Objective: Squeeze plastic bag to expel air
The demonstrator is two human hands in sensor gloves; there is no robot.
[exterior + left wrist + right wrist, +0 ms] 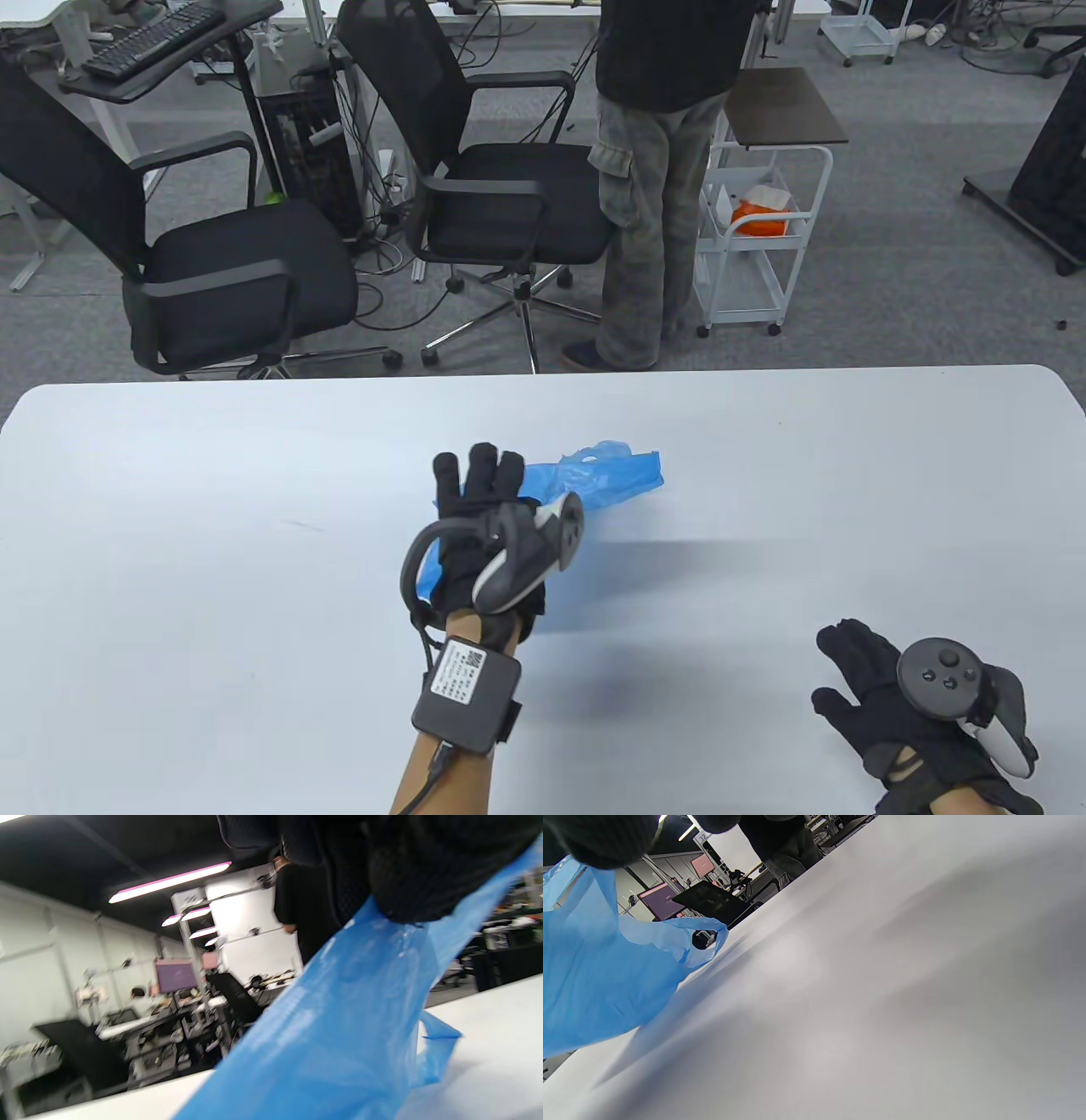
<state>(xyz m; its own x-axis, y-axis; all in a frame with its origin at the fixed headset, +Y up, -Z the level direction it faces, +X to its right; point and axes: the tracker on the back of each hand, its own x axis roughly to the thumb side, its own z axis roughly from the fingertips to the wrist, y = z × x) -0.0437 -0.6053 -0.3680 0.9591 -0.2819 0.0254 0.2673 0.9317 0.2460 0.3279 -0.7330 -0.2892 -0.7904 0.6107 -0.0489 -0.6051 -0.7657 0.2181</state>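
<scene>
Mid-table, blue bag (pixel 594 482) held up off white table (pixel 212 509) by left hand (pixel 488 543), fingers gripping its edge, bag tail trailing w/ far end touching table, right hand (pixel 912 713) near front-right, fingers spread, holding nothing

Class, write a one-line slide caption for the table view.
Left hand holds a blue plastic bag over the white table; right hand apart.

One blue plastic bag (pixel 594 480), two gloved hands, two office chairs, one white table (pixel 254 509).
</scene>
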